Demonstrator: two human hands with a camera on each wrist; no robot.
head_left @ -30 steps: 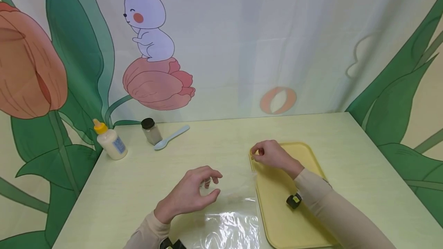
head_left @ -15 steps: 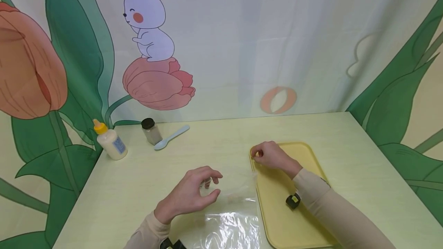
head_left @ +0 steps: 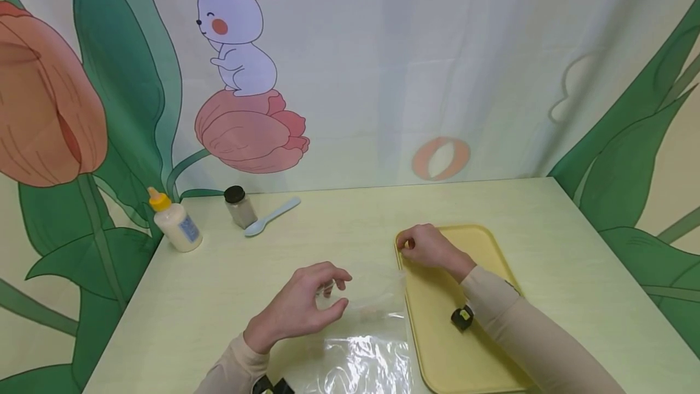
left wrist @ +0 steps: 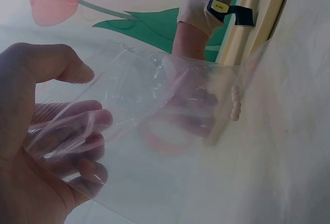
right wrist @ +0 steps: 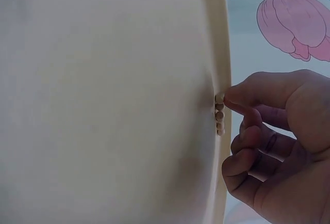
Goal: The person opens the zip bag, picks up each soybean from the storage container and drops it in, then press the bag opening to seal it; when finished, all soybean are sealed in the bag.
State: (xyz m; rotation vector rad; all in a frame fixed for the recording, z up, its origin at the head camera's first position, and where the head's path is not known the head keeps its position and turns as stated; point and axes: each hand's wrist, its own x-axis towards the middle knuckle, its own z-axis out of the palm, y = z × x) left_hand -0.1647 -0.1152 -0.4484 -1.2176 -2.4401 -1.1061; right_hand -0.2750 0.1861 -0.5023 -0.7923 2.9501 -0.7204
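My left hand (head_left: 301,303) is over a clear plastic bag (head_left: 366,363), its thumb apart from the other fingers. In the left wrist view the loosely curled fingers (left wrist: 93,144) hold the bag's creased edge, and the sheet spreads away from them. My right hand (head_left: 429,247) is at the far left corner of a yellow tray (head_left: 448,351). Between thumb and forefinger it pinches one end of a short row of small, round, pale beads (right wrist: 220,115) along the tray's rim. The beads also show in the left wrist view; in the head view the hand hides them.
Toward the back left stand a glue bottle (head_left: 177,228) with a yellow cap and a small jar (head_left: 240,208) with a black lid. A pale blue spoon (head_left: 273,216) lies beside the jar. Behind the table hangs a printed curtain (head_left: 350,78).
My right hand has shifted down very slightly over the tray's corner, and its forearm a little to the left. My left hand and the bag stay in place.
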